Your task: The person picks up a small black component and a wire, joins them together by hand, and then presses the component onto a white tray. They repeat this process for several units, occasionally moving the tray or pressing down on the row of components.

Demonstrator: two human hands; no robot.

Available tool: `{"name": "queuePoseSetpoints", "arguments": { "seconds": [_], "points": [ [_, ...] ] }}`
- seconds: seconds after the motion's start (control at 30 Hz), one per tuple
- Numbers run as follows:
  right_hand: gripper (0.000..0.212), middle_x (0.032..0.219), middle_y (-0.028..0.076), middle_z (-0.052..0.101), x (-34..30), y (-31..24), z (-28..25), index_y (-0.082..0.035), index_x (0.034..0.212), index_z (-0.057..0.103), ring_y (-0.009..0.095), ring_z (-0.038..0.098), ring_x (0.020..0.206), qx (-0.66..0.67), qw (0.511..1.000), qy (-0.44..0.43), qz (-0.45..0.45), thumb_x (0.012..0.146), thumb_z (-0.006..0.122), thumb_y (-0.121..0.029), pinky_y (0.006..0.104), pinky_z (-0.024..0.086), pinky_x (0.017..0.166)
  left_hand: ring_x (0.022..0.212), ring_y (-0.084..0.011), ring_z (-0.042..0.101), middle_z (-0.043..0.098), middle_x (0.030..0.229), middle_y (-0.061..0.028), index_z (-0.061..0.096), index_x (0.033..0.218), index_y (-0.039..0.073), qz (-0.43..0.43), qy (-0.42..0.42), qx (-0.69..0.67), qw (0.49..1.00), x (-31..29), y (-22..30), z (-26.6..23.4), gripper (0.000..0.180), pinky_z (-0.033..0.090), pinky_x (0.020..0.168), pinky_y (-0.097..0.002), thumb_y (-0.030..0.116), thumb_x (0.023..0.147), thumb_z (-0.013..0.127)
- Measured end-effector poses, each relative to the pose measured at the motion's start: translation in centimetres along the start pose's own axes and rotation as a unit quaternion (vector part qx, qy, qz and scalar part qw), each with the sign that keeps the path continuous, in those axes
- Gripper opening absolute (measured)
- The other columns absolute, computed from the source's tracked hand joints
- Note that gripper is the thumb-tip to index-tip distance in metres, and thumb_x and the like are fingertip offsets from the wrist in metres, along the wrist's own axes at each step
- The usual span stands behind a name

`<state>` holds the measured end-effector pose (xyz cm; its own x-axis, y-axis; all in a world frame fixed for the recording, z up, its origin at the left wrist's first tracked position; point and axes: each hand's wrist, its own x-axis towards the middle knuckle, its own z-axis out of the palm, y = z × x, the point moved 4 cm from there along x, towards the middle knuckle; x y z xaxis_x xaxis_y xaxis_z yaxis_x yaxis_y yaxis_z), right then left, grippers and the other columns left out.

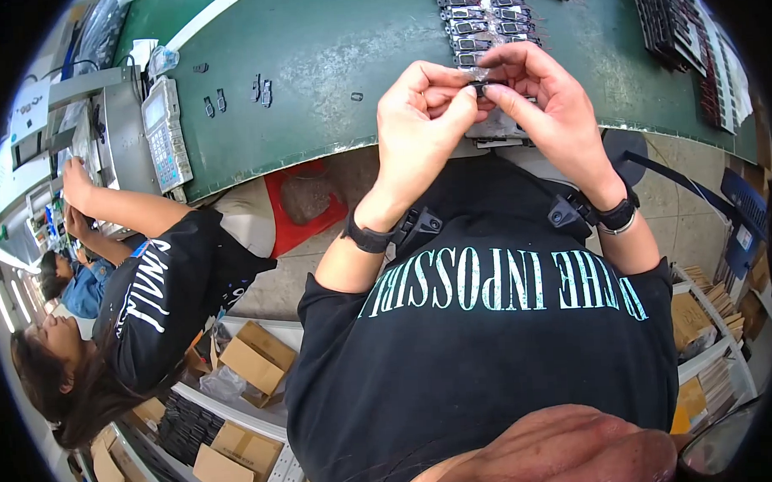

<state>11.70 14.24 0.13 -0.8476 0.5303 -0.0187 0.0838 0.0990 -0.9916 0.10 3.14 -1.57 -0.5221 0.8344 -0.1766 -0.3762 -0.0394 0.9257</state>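
Observation:
A small black part (480,88) is pinched between the thumbs and fingers of my two hands, above the near edge of the green table (329,81). My left hand (428,112) grips it from the left and my right hand (547,99) from the right; the fingers hide much of it. Just beyond them lie two columns of small black modules (468,26) with pale rectangular faces and thin red wires. Clear plastic film shows between the columns. Under my hands, partly covered, a light flat piece (491,128) rests at the table edge.
Several loose black parts (266,93) lie on the table to the left, near a grey keypad device (166,134). Racked black strips (681,35) stand at the far right. A co-worker (167,291) works close on my left. A red stool (304,210) and cardboard boxes (258,358) are below.

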Motion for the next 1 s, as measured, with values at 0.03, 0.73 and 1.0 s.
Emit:
{"name": "queuePoseSetpoints", "arguments": {
  "seconds": [0.03, 0.73, 1.0],
  "points": [
    [0.032, 0.108, 0.003, 0.062, -0.2, 0.0, 0.0, 0.001, 0.127, 0.057, 0.01, 0.061, 0.092, -0.036, 0.999, 0.006, -0.015, 0.095, 0.06, 0.002, 0.0258, 0.051, 0.084, 0.087, -0.0175, 0.073, 0.073, 0.092, -0.0149, 0.058, 0.103, -0.007, 0.03, 0.011, 0.055, 0.998, -0.4, -0.2, 0.3, 0.011, 0.06, 0.077, -0.0269, -0.002, 0.093, 0.061],
    [0.029, 0.119, 0.005, 0.062, -0.2, -1.6, -3.2, -0.003, 0.121, 0.065, 0.011, 0.06, 0.101, -0.178, 0.977, 0.091, -0.072, 0.092, 0.061, -0.001, 0.0259, 0.049, 0.088, 0.064, -0.0124, 0.063, 0.069, 0.072, -0.0076, 0.059, 0.097, 0.0, 0.048, 0.063, 0.341, 0.937, 3.5, 0.0, -2.0, 0.019, 0.051, 0.064, -0.0298, 0.014, 0.087, 0.067],
    [0.023, 0.105, 0.004, 0.067, 0.9, -0.9, -7.0, -0.002, 0.116, 0.068, 0.011, 0.062, 0.096, -0.175, 0.969, 0.166, -0.044, 0.093, 0.062, -0.003, 0.0251, 0.049, 0.087, 0.057, -0.0091, 0.055, 0.063, 0.064, -0.005, 0.06, 0.09, 0.001, 0.113, 0.11, 0.332, 0.93, 2.5, 1.6, -3.1, 0.018, 0.045, 0.055, -0.0274, 0.017, 0.097, 0.063]
  ]
}}
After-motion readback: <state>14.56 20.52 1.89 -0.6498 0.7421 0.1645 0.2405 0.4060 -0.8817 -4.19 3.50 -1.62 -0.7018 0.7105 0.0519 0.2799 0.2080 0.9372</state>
